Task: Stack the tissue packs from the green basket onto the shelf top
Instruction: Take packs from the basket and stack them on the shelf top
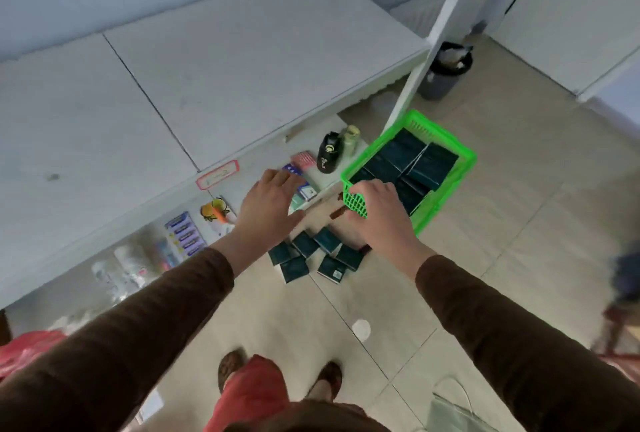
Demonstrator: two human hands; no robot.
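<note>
A bright green basket [460,161] holds several dark teal tissue packs [431,165]. My right hand [381,213] grips the basket's near corner and holds the basket above the floor. My left hand [270,203] hovers open beside it, fingers spread and holding nothing. Several more dark teal tissue packs [313,255] lie scattered on the tiled floor under my hands. The white shelf top [207,64] stretches across the upper left with nothing on it.
A lower shelf under the top carries small packaged goods [183,234], a black bottle [329,153] and a pale green bottle [349,141]. A white post [436,33] rises at the shelf's right end, with a dark bin [445,71] behind it. My feet [329,379] stand below.
</note>
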